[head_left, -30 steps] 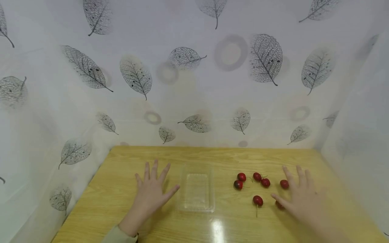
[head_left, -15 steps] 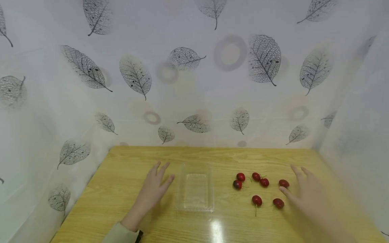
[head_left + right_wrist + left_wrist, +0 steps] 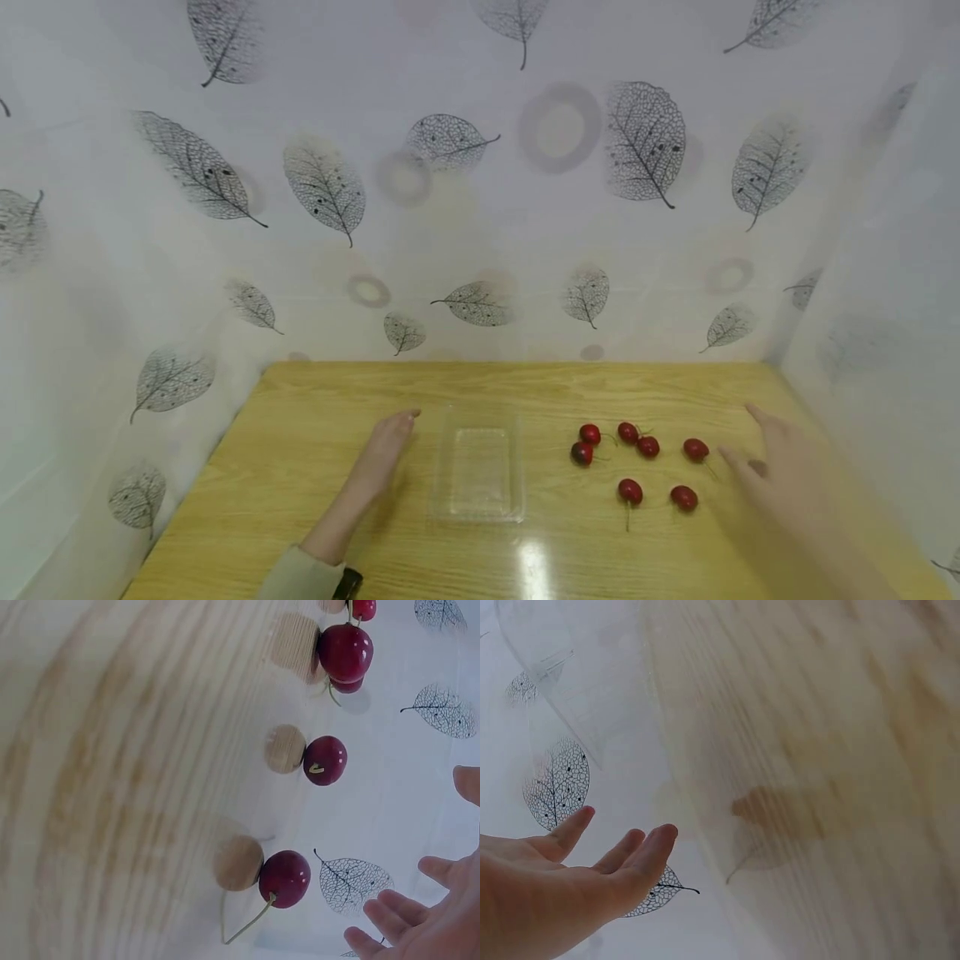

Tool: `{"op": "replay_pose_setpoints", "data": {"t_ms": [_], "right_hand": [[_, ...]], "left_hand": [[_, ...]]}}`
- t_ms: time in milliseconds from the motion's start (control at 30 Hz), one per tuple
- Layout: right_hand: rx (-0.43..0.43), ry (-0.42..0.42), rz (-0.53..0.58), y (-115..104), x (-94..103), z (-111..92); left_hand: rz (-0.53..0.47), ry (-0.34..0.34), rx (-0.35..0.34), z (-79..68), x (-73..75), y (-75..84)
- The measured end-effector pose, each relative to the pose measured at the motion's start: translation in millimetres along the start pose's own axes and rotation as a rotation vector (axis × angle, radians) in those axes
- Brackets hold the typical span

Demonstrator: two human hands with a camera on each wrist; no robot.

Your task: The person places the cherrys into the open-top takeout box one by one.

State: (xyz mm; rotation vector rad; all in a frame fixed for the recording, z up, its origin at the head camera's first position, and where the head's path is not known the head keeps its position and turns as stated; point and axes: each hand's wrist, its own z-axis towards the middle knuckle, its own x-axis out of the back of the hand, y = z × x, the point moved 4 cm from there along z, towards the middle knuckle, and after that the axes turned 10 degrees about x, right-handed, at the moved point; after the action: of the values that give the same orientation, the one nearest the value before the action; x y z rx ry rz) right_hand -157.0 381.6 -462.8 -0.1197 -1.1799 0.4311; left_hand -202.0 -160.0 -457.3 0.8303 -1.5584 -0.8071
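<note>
In the head view my left hand (image 3: 381,457) hovers over the table just left of a clear plastic tray (image 3: 480,477), seen edge-on with nothing held. The left wrist view shows its fingers relaxed and apart. To the right of the cherries is my right hand (image 3: 787,467), holding nothing, its fingers loosely extended. The cherry nearest it (image 3: 696,450) lies with its stem toward the hand; another cherry (image 3: 684,498) sits a little nearer the front. In the right wrist view a stemmed cherry (image 3: 285,879) rests on the tabletop, apart from the fingertips.
More cherries lie between tray and right hand: a pair (image 3: 582,453) at the left, another pair (image 3: 648,447) farther back, and a single cherry (image 3: 630,492) in front. The wooden table (image 3: 315,400) meets a leaf-patterned curtain (image 3: 480,250) at the back and sides.
Both hands' spread fingers have drawn together and relaxed. The left hand has turned edge-on, and the right has shifted right, uncovering the front cherry. Tray and cherries stay put.
</note>
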Motion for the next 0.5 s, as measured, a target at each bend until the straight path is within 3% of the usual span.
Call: {"op": "replay_pose_setpoints", "data": {"t_ms": [100,233,367,500], "right_hand": [[0.001,0.015,-0.022,6,2.5,2],[-0.027,0.007,-0.035,13,6.4,2],[-0.109,-0.016,0.034,16,9.1,-1],[-0.161,0.000,0.130,18,10.0,-6]], "left_hand": [[-0.085,-0.033,0.031,2.4,-0.9,-1.7],[-0.256,-0.078,0.132,5.5,-3.7,-4.9],[-0.446,-0.134,0.238,7.0,-8.7,-8.3],[-0.564,-0.201,0.274,5.7,-12.8,-11.8]]}}
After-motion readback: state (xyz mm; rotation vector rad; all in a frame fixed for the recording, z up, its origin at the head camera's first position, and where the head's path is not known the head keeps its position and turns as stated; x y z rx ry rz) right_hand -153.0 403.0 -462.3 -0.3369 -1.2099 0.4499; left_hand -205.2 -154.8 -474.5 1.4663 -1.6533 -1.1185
